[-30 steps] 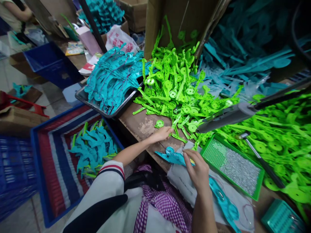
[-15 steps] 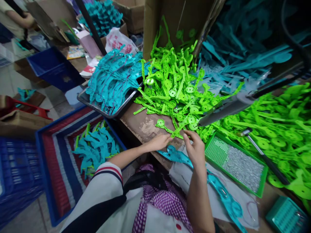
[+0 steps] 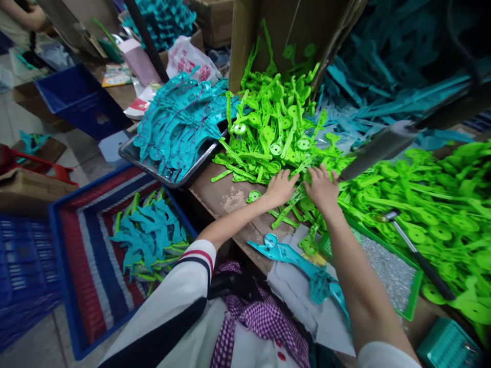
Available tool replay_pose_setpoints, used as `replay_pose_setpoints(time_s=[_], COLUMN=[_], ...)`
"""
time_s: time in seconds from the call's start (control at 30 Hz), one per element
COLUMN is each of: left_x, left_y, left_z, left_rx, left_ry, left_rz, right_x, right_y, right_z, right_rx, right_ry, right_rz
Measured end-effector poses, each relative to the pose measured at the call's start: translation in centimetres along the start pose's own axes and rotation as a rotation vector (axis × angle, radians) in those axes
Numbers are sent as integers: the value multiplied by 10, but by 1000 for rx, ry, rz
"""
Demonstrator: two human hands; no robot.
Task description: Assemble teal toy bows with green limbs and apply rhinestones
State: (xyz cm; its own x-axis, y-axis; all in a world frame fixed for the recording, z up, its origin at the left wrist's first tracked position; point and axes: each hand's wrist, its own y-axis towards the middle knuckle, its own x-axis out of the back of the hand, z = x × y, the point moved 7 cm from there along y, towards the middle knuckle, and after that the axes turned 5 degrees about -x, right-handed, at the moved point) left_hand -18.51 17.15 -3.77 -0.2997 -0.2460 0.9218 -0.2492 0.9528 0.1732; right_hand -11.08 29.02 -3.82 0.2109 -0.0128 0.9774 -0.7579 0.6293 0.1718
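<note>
My left hand (image 3: 282,187) lies on the near edge of a heap of bright green plastic parts (image 3: 268,134), fingers stretched forward and apart. Close beside it, my right hand (image 3: 322,188) reaches into the same heap, its fingers also spread. Both hands touch the green pieces; I see nothing gripped in either. These parts are long arms with round, holed discs. Nearer my body, a long teal plastic piece (image 3: 284,252) lies across the table edge and a pale sheet (image 3: 293,286). Right of it, some is hidden by my right forearm.
A metal tray (image 3: 184,179) of teal parts stands left of the heap. Below it is a blue crate (image 3: 69,306) with teal-and-green pieces. A hammer (image 3: 418,253) lies on green parts at right, beside a green basket (image 3: 412,299) of small metal pins. A grey post (image 3: 378,148) slants above.
Both hands have moved forward from the table edge into the green heap, and their fingers have spread. Some green parts have shifted toward the near edge.
</note>
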Motion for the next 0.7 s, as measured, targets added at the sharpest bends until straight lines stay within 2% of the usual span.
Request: replay_pose_setpoints(time_s=[0.1,0.2,0.33,0.47,0.57,0.7], left_x=[-16,-21,-10,4,7,14], left_y=[12,9,6,10,15,16], left_z=[7,13,24,36,40,44], left_rx=[-24,-40,30,86,90,123], left_ry=[65,14,-217,-432,-546,-642], left_rz=[71,44,-68,-218,-287,-362], right_x=[1,1,-2,7,22,41], right_y=[-3,0,9,-1,-11,-9], right_z=[-20,-26,-13,-9,-27,-70], right_rx=[28,-57,-130,-45,-24,-94], right_ry=[-104,-130,-120,-54,2,74], right_rz=[46,42,22,-7,-40,-23])
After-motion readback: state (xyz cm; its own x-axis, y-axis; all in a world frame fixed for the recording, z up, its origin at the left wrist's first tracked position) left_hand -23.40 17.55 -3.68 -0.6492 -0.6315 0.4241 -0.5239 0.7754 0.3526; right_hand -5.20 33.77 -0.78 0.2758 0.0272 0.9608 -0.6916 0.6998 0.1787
